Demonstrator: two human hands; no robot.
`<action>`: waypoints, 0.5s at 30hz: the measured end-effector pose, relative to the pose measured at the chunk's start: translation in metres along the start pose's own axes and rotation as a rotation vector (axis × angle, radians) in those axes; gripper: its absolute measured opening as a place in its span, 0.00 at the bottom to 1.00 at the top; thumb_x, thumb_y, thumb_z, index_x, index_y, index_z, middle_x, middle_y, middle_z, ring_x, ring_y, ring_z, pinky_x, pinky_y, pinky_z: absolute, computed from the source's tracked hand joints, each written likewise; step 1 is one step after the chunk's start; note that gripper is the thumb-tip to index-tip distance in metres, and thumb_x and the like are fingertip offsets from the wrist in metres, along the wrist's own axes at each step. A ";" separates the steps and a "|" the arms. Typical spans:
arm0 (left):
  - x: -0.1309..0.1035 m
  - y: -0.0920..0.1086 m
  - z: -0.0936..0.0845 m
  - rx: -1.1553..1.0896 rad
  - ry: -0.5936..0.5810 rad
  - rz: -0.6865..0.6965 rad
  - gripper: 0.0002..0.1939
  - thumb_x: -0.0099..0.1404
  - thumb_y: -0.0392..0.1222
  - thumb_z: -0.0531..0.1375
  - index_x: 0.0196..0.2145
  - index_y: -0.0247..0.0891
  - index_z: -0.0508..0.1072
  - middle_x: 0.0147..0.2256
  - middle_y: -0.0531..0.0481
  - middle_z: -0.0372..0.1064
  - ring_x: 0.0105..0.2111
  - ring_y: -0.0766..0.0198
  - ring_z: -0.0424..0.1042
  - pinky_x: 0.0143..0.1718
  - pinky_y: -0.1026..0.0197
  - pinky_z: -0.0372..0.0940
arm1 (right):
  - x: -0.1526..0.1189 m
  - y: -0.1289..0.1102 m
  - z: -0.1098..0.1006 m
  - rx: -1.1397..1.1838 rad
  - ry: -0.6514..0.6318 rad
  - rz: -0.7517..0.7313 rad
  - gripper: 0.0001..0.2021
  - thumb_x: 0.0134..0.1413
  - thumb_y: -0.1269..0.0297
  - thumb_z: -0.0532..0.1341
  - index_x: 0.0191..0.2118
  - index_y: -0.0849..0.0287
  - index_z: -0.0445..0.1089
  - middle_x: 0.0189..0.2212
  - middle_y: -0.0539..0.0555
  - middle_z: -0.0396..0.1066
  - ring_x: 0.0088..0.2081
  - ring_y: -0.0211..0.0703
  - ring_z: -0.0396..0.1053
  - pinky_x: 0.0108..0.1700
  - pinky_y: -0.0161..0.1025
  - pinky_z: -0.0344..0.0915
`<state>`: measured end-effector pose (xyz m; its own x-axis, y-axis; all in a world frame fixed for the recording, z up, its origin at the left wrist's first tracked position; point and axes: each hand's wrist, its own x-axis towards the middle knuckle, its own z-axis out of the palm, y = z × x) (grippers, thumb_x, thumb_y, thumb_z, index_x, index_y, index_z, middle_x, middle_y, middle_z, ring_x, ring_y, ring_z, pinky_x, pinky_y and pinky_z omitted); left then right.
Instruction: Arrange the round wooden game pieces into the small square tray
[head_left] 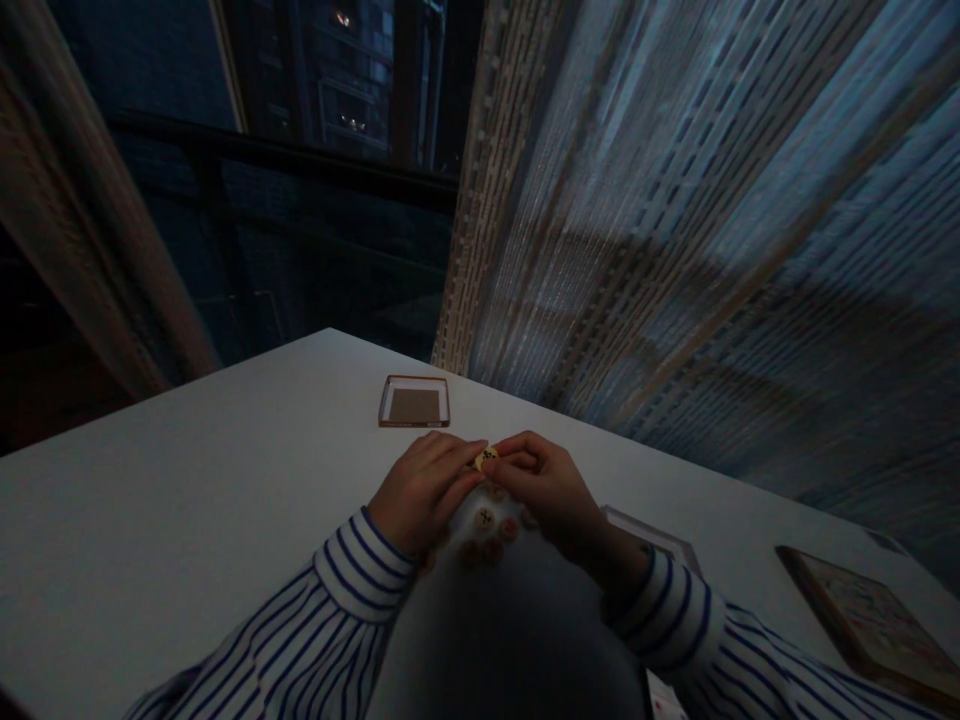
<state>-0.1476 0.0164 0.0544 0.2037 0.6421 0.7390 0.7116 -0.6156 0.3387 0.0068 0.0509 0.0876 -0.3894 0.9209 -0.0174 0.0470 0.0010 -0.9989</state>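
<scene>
A small yellow disc [487,458] with black marks is pinched between my two hands, slightly above the white table [247,500]. My left hand [431,485] has its fingertips closed at the disc's left edge. From the other side, the thumb and forefinger of my right hand [544,480] grip it. Just below my hands lie several round pieces in a loose group. A pale one [484,519] bears a dark mark, and a reddish one [509,529] sits to its right. Dim light blurs the marks, and my hands partly cover the group.
Beyond my hands stands a shallow open box [414,402] with a brown inside. A pale-rimmed tray [660,540] is partly behind my right forearm. Farther right lies a flat box with a patterned top [874,615]. Curtains [637,200] hang along the table's far edge.
</scene>
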 end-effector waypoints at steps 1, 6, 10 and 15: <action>0.000 0.002 0.000 0.009 -0.008 0.014 0.14 0.64 0.38 0.51 0.47 0.35 0.67 0.36 0.44 0.70 0.37 0.60 0.67 0.39 0.56 0.64 | -0.002 0.000 -0.001 -0.017 0.003 0.005 0.12 0.35 0.60 0.66 0.27 0.60 0.65 0.19 0.46 0.69 0.20 0.33 0.65 0.22 0.31 0.59; 0.000 0.012 0.003 0.031 -0.021 0.092 0.13 0.64 0.38 0.51 0.45 0.33 0.67 0.37 0.43 0.69 0.38 0.59 0.66 0.40 0.55 0.63 | -0.012 -0.003 -0.007 -0.073 0.042 0.004 0.13 0.37 0.56 0.65 0.25 0.60 0.65 0.17 0.46 0.68 0.18 0.32 0.62 0.19 0.30 0.56; 0.001 0.020 0.005 0.005 -0.024 0.127 0.13 0.63 0.37 0.52 0.45 0.33 0.66 0.36 0.43 0.69 0.36 0.59 0.66 0.37 0.56 0.63 | -0.022 -0.004 -0.014 -0.042 0.048 -0.025 0.14 0.38 0.54 0.64 0.23 0.61 0.66 0.18 0.47 0.68 0.19 0.33 0.63 0.22 0.31 0.58; -0.001 0.030 0.006 -0.096 -0.032 0.127 0.13 0.63 0.37 0.53 0.47 0.36 0.66 0.36 0.45 0.69 0.36 0.61 0.66 0.38 0.57 0.63 | -0.041 -0.009 -0.024 -0.062 0.043 -0.049 0.13 0.41 0.54 0.63 0.23 0.61 0.68 0.17 0.47 0.68 0.21 0.33 0.64 0.25 0.32 0.60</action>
<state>-0.1223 0.0000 0.0606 0.3105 0.5697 0.7610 0.6117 -0.7325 0.2987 0.0439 0.0228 0.0984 -0.3528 0.9350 0.0347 0.0863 0.0695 -0.9938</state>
